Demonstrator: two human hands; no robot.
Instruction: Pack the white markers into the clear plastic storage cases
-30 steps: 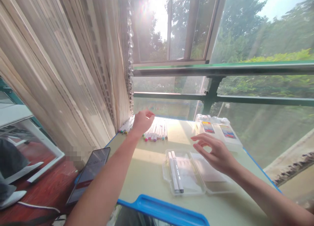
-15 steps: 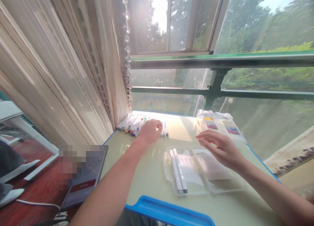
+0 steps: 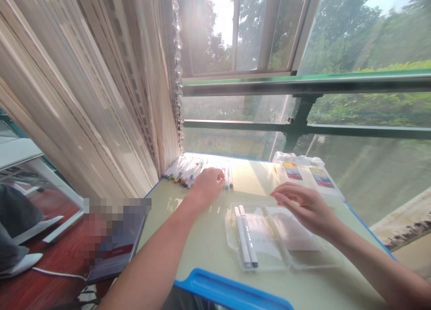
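My left hand [image 3: 209,185] reaches to the far side of the table, its fingers curled beside the row of markers [image 3: 188,171]. Its fingertips come close to a marker [image 3: 226,179] with a teal end; whether they grip one is hidden. My right hand [image 3: 305,204] hovers over the lid half of an open clear plastic case [image 3: 286,260], with its fingers loosely bent, thumb apart and nothing in them. In the case's left half, two white markers [image 3: 246,238] lie side by side, one with a dark end.
A clear plastic box [image 3: 308,175] with colourful labels stands at the far right of the table. A blue tray edge [image 3: 235,292] runs along the front. A tablet-like screen [image 3: 117,256] is at the left, by the curtain [image 3: 111,99]. The window lies beyond.
The view has shifted slightly, so everything sits a little further right. Both hands keep nearly the same place and pose over the table.
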